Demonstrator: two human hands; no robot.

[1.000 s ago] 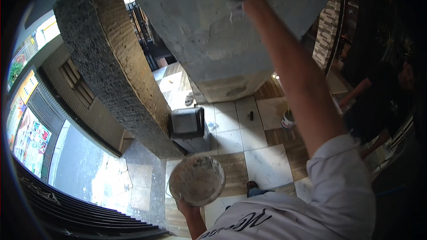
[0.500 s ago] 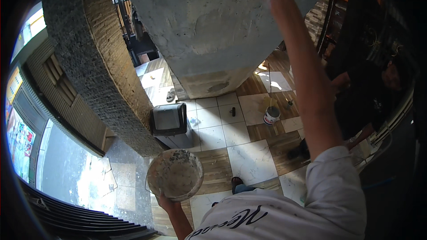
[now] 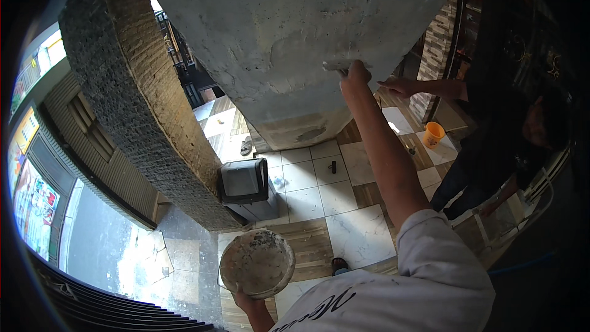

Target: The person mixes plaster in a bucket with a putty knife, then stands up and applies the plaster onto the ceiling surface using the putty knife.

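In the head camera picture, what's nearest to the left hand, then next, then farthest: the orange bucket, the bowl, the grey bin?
1. Bowl: held in the left hand.
2. Grey bin: beyond the bowl, beside the rough pillar.
3. Orange bucket: farther off, to the right.

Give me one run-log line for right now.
left hand: holds smeared bowl; right hand: grips flat tool at grey wall; co-worker's hand: outstretched; orange bucket: on floor

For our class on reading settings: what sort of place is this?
Probably a building's front porch or entrance: a tiled floor, a stone-faced pillar beside a sunlit street, and a patchily plastered wall.
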